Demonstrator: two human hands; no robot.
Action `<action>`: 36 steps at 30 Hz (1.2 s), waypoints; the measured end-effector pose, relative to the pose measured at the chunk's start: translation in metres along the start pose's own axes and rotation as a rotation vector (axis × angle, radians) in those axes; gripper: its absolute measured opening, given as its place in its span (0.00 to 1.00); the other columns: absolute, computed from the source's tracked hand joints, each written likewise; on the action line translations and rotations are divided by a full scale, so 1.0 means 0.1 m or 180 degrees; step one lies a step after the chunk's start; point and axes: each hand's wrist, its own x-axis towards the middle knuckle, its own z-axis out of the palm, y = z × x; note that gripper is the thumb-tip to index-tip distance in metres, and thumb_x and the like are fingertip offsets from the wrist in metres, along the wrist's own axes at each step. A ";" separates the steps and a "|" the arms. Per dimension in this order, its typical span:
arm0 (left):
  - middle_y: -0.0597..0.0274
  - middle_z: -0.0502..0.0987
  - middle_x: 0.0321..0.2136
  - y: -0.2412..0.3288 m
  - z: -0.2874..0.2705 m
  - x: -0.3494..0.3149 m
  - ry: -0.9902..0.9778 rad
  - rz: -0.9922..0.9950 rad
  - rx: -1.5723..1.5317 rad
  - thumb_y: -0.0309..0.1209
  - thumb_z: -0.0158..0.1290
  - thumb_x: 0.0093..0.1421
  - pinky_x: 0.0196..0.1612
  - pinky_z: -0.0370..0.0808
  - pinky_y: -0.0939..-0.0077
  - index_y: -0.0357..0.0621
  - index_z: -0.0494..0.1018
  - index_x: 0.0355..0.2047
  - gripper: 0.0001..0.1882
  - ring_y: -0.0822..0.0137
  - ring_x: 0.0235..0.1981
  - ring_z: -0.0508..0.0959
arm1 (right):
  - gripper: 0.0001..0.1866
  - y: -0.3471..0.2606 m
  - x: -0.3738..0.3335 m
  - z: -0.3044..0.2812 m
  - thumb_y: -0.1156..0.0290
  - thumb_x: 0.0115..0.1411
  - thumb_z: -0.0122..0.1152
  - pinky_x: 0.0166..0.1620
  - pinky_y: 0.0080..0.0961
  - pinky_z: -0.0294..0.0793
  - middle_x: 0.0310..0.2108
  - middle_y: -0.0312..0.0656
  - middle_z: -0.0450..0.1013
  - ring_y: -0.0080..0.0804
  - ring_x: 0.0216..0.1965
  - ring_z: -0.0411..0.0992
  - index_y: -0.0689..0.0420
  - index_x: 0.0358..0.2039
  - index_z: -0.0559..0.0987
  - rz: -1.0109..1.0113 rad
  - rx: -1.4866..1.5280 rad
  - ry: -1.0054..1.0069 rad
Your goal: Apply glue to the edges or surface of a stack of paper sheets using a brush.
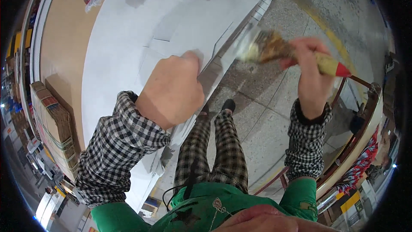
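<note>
Your right hand (312,56) clasps the brush (279,48)
Bristles (254,48) point left; your curled left hand (174,90) touches white sheets (116,51), pinch unclear.

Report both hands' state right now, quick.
Left hand: fingers curled, at the edge of the white sheets; can't tell if it's gripping any.
Right hand: closed on a brush, slightly motion-blurred.
</note>
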 end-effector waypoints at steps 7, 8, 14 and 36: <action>0.37 0.71 0.21 -0.03 -0.05 -0.04 0.0137 0.0090 0.0031 0.22 0.46 0.44 0.34 0.68 0.53 0.28 0.66 0.32 0.13 0.41 0.28 0.72 | 0.07 -0.08 0.04 0.06 0.74 0.57 0.50 0.27 0.19 0.71 0.27 0.39 0.71 0.24 0.24 0.71 0.65 0.31 0.73 -0.0111 0.0031 -0.0061; 0.37 0.71 0.20 -0.04 -0.05 -0.04 0.0239 0.0125 -0.0004 0.20 0.46 0.43 0.32 0.70 0.54 0.29 0.66 0.27 0.08 0.41 0.26 0.72 | 0.07 -0.07 0.06 0.10 0.74 0.57 0.50 0.26 0.19 0.71 0.27 0.39 0.71 0.24 0.24 0.71 0.65 0.30 0.73 -0.0082 0.0043 -0.0169; 0.37 0.71 0.19 -0.10 -0.06 -0.07 0.0184 0.0144 -0.0084 0.20 0.45 0.43 0.32 0.70 0.53 0.30 0.66 0.26 0.07 0.41 0.26 0.73 | 0.05 -0.09 -0.22 0.21 0.75 0.56 0.50 0.27 0.18 0.70 0.29 0.39 0.70 0.24 0.24 0.70 0.63 0.29 0.73 0.0230 0.0217 -0.0339; 0.39 0.71 0.21 -0.15 -0.04 -0.26 0.0074 0.0022 0.0037 0.24 0.47 0.45 0.34 0.70 0.54 0.31 0.68 0.26 0.08 0.41 0.28 0.72 | 0.04 -0.09 -0.58 0.36 0.76 0.55 0.53 0.25 0.19 0.71 0.28 0.38 0.70 0.22 0.22 0.69 0.63 0.30 0.73 0.0506 0.0380 -0.0469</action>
